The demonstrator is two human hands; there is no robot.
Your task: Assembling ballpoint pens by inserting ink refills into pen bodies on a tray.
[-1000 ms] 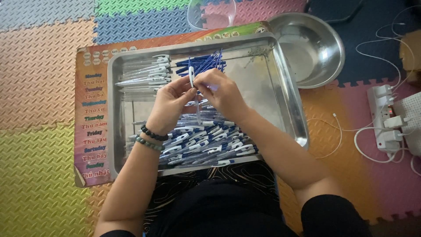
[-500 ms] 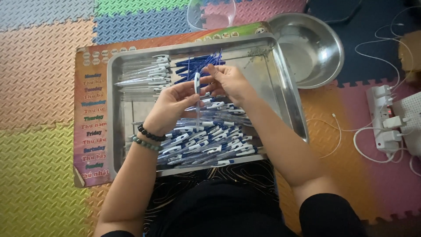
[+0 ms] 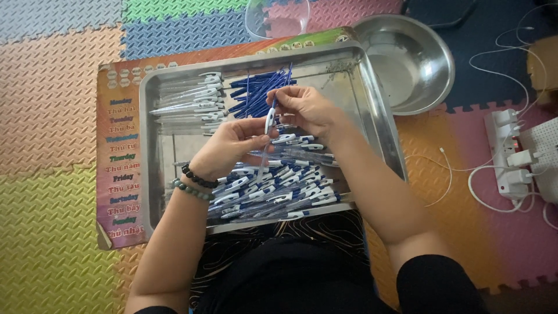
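Seated on the foam floor mat [image 3: 52, 70], the person worked over a steel tray [image 3: 381, 125] resting on their lap and on a printed poster [image 3: 119, 145]. Both hands met above the tray's middle. The left hand [image 3: 224, 148] had its fingers curled, thumb and forefinger pinching the lower barrel of a clear pen [image 3: 268, 125]; the right hand [image 3: 305, 107] pinched the pen's upper end, the other fingers tucked close. The pen stood nearly upright between the two hands, clear of the pile below. To do this step well, I judged the barrel should be kept steady in the left pinch while the right lined its part up straight with the barrel, as any tilt would likely bind. Finished pens [image 3: 273, 189], white and blue, lay heaped along the near side of the tray; clear barrels [image 3: 186, 102] sat at the far left corner, and blue refills [image 3: 258, 93] just beside them, within short reach of the right hand. Room was tight: the tray walls hemmed the hands on all sides, with a bare patch of tray floor at left centre. A steel bowl [image 3: 418, 64] touched or nearly touched the tray's far right corner. A power strip [image 3: 508, 151] and white cables [image 3: 459, 174] lay well apart to the right.
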